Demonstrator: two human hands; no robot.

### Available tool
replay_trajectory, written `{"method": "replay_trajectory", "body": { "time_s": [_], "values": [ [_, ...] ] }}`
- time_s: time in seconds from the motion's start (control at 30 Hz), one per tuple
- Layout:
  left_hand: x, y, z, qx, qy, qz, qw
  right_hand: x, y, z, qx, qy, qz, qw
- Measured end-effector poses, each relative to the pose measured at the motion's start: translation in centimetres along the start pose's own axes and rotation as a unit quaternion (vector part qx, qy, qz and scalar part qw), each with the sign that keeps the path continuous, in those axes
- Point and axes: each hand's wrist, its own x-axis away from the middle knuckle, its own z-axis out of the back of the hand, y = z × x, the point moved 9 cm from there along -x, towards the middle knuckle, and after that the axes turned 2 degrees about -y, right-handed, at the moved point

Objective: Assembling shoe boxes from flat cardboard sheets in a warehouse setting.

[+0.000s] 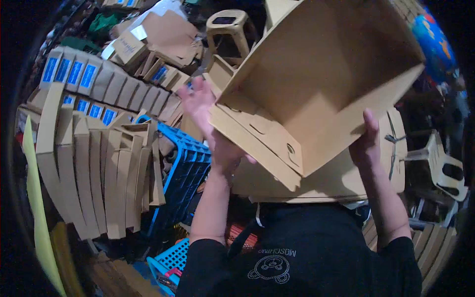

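A brown cardboard box (341, 109), tilted with its open side toward me, is raised over a stack of flat cardboard (321, 185). Along its lower left side, a folded flap (262, 126) shows curved slots and tabs. My left hand (213, 123) is against that side's outer edge, its fingers spread and pointing up, with a fingertip showing below the edge. On the right, my right hand (366, 143) grips the box's lower side with its thumb up; its other fingers are hidden.
Rows of folded cardboard cartons (94, 168) stand at the left beside a blue plastic crate (180, 158). A plastic stool (227, 27) is at the back, another stool (440, 168) at the right. A light blue basket (168, 262) sits low near my left arm.
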Motion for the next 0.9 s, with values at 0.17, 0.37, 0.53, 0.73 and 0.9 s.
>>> {"method": "replay_trajectory", "body": {
  "time_s": [0.17, 0.37, 0.53, 0.73, 0.9],
  "values": [
    [-0.4, -5.0, 2.5, 0.133, -0.105, -0.006, 0.986, 2.7, -3.2, -6.7, 0.130, 0.053, 0.053, 0.989],
    [0.0, -5.2, 1.8, 0.329, -0.176, 0.013, 0.928, 6.1, 2.7, -5.3, 0.021, 0.139, -0.050, 0.989],
    [-0.1, -5.1, 0.9, 0.408, -0.193, 0.024, 0.892, 3.8, -1.4, -7.6, 0.165, 0.144, 0.100, 0.970],
    [-2.8, -4.4, 0.3, -0.052, -0.037, -0.004, 0.998, 4.6, -4.2, -12.7, 0.504, -0.057, 0.038, 0.861],
    [-2.0, -0.3, -2.0, -0.147, -0.026, -0.141, 0.979, 8.3, 6.6, -11.6, 0.327, -0.220, -0.173, 0.902]
  ]
}}
